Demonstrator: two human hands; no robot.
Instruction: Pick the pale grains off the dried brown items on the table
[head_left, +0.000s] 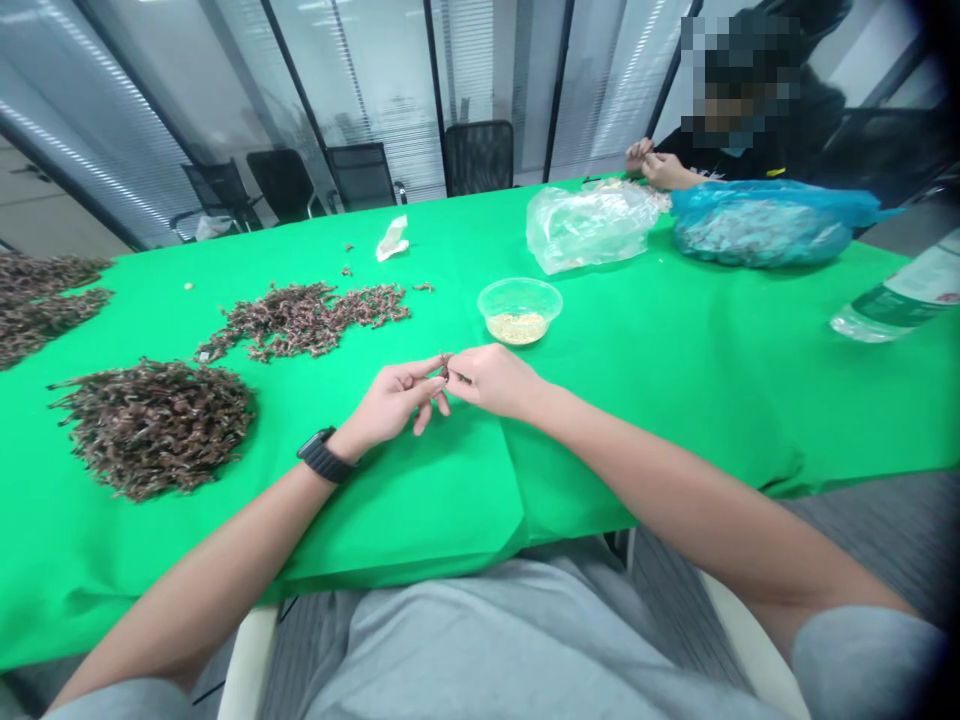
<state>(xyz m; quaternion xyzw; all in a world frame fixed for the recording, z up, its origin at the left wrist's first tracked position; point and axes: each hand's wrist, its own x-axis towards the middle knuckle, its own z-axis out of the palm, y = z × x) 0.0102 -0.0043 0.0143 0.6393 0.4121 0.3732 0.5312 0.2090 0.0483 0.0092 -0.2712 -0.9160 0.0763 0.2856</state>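
Between the fingertips of both hands is a small dark brown, shrivelled dried piece [445,368], mostly covered by the fingers. My left hand [394,400], with a black watch [327,455] on its wrist, pinches it from the left. From the other side my right hand [491,380] grips it with thumb and fingers closed. Just beyond the hands stands a clear round plastic bowl [520,297] with pale yellowish bits in the bottom. A tall heap of dried brown pieces [161,425] lies left of my left wrist, and a flatter spread of similar pieces [300,318] lies behind it.
More brown piles [45,305] lie at the far left of the green cloth [450,490]. A crumpled white tissue [393,238], a clear plastic bag [589,225], a blue bag [765,225] and a bottle [904,295] are further off. Across the table, a co-worker's hands [660,165] are close together.
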